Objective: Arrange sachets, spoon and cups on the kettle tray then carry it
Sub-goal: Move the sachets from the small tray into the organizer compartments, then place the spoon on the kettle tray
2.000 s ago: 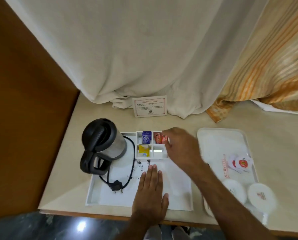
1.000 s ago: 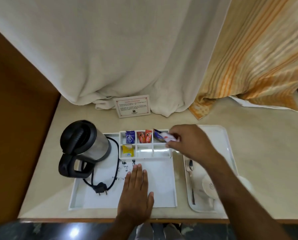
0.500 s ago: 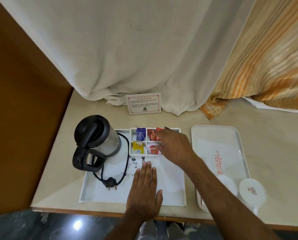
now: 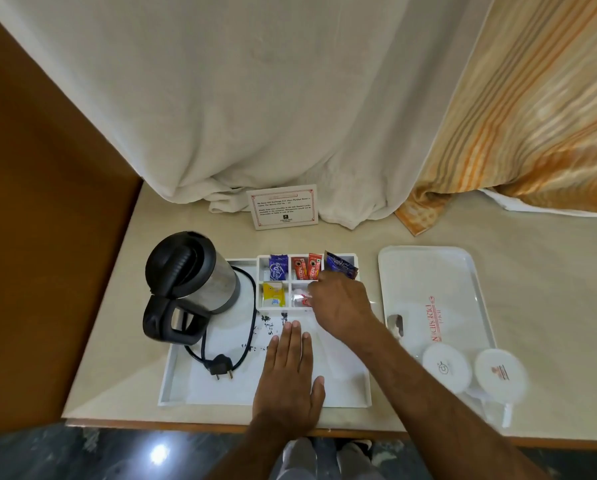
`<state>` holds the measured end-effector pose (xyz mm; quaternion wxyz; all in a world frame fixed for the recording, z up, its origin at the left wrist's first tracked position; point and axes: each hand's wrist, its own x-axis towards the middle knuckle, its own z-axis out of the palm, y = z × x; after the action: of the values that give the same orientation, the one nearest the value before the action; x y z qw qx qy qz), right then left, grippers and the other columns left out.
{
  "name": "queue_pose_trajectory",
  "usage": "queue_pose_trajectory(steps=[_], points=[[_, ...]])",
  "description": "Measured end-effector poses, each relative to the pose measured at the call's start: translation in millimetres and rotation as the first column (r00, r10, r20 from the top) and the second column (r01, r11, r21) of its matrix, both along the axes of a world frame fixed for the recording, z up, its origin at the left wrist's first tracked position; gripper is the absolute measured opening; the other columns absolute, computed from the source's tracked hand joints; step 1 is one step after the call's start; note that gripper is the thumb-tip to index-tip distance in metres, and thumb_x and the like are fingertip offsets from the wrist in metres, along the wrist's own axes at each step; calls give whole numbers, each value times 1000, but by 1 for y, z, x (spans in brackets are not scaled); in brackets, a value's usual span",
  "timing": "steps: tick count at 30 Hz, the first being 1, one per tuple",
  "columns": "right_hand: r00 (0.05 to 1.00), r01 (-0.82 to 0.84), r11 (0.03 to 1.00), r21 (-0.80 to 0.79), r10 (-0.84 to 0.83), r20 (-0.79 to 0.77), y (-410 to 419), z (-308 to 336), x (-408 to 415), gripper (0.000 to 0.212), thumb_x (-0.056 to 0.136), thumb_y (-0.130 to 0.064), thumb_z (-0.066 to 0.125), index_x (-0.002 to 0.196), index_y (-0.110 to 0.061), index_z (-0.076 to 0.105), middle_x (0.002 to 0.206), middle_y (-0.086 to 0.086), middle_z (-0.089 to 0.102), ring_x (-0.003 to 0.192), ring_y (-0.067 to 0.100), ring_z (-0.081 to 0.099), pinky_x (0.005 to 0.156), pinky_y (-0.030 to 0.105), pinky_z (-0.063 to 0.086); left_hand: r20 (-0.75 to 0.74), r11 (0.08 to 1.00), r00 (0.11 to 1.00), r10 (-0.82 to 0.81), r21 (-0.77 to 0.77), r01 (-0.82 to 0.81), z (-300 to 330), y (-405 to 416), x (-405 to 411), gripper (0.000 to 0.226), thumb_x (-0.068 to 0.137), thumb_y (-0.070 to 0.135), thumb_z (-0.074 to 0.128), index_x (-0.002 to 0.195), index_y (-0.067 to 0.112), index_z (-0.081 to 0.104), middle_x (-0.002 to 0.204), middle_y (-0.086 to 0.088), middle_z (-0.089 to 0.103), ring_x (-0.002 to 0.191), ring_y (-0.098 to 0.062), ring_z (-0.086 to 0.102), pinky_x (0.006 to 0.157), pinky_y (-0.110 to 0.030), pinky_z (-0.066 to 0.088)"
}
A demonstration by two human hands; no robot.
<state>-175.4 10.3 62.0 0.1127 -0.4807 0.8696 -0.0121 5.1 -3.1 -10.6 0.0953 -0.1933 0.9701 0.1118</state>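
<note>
A white rectangular kettle tray [image 4: 179, 386] is sitting on the beige countertop [image 4: 549, 306], and everything else is placed against it. At the tray's far left, a black-lidded steel electric kettle [image 4: 193, 271] is standing with its black cord and plug [image 4: 220, 365] lying loose on the tray floor just in front. Along the tray's far edge, a grid of small compartments is holding sachets: a purple sachet [image 4: 277, 268] in the far left cell, two red coffee sachets [image 4: 305, 267] in the far middle cell, a dark blue sachet [image 4: 340, 266] leaning in the far right cell, and a yellow sachet [image 4: 273, 294] in the near left cell.

The left hand [image 4: 288, 379] is lying flat on the tray's open floor, palm down, fingers straight and close together, thumb out to the side. The right hand [image 4: 342, 304] is reaching over the near middle cell, its fingertips touching a small white-and-red sachet [image 4: 302, 299] there; whether they are pinching it I cannot tell.

Beside the kettle tray on its right, apart from it, a second white serving tray [image 4: 428, 265] with red lettering is carrying two white paper-capped cups [image 4: 473, 368] at its near end and a metal spoon bowl [image 4: 395, 322] at its left edge. Beyond the kettle tray, a white notice card [image 4: 283, 206] is standing against a cream curtain [image 4: 255, 98].
</note>
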Motion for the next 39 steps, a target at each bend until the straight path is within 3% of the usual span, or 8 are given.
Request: queue_pose_trajectory(steps=[6,9,12,16,19,25,31,39], points=[[992,-64,986,156,79,-95,-20,10,0,16,86,-20,64,97,-10,69,92,9,69,81,26,66,67,37,53,11,1000,1000,-4,13,4,0,0,1,79,94,50,33,153,4,10,162,-20,2,149,-34,-5,116,-50,5],[995,99,989,-111,-99,5,-13,21,2,25,85,-31,65,104,-15,64,102,6,67,85,24,66,67,34,51,3,1000,1000,-13,16,13,-2,0,2,79,94,49,34,153,3,11,162,-20,1,150,-34,-3,116,-50,6],[932,359,874,-327,-355,73,36,33,-7,27,83,-42,64,100,-22,60,94,1,64,83,23,62,60,32,45,3,1000,1000,-11,26,11,-4,0,3,79,93,48,34,153,2,11,162,-22,3,150,-34,-4,116,-52,8],[807,578,802,150,-589,37,104,28,-34,13,84,-27,56,92,-18,51,97,4,64,92,28,60,71,34,38,13,1000,1000,-9,12,9,-4,1,3,80,94,51,29,154,6,1,162,-19,-5,149,-32,-12,117,-50,2],[812,513,798,316,-571,125,102,14,-33,17,86,-20,52,102,-16,55,103,2,64,97,25,62,79,34,42,18,1000,1000,-7,11,7,-2,0,2,79,94,51,29,154,6,0,162,-19,-5,149,-33,-12,117,-49,1],[768,528,810,254,-584,262,107,8,-50,16,79,-13,59,90,-16,69,97,4,69,89,24,64,75,28,51,30,1000,1000,-7,18,7,-1,-1,3,79,95,51,26,153,5,-1,162,-20,-6,148,-34,-12,120,-53,7],[779,452,884,118,-457,429,84,21,-41,16,74,-15,62,70,-31,62,80,-9,63,73,11,56,56,21,38,2,1000,1000,-7,17,7,0,0,2,78,94,49,29,152,5,0,162,-21,-1,149,-35,-7,120,-53,8],[887,439,895,-76,-419,196,60,-28,27,22,77,-26,76,97,-24,67,94,-1,72,85,18,63,80,31,54,-14,999,1000,-4,33,5,2,1,1,77,94,48,32,152,2,11,161,-23,7,149,-37,1,118,-56,15]])
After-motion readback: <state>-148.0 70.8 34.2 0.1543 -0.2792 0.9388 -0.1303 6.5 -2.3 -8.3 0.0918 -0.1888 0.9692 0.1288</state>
